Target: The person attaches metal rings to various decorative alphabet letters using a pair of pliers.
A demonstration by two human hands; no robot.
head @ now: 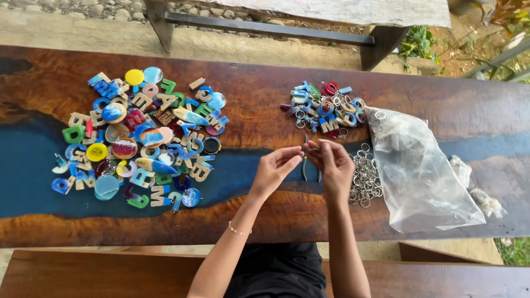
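Two hands meet just below the middle of the frame, over the blue resin band of the wooden table (66, 77). My left hand (274, 168) has its fingers pinched nearly closed on something tiny at the fingertips, too small to make out. My right hand (333, 165) is curled close against it, fingertips touching the same spot, and it seems to hold the pliers (307, 165), whose dark handles hang down between my palms. Just right of my right hand lies a heap of metal rings (365, 176), spilling from the mouth of a clear plastic bag (419, 171) that stretches toward the lower right. Above my hands sits a small pile of finished keychains (327, 108), near but not touching. Far to the left spreads a big pile of coloured letters and discs (141, 140), well apart. Bare tabletop lies between that pile and my left hand, and a strip of open wood runs along the near edge below my wrists.
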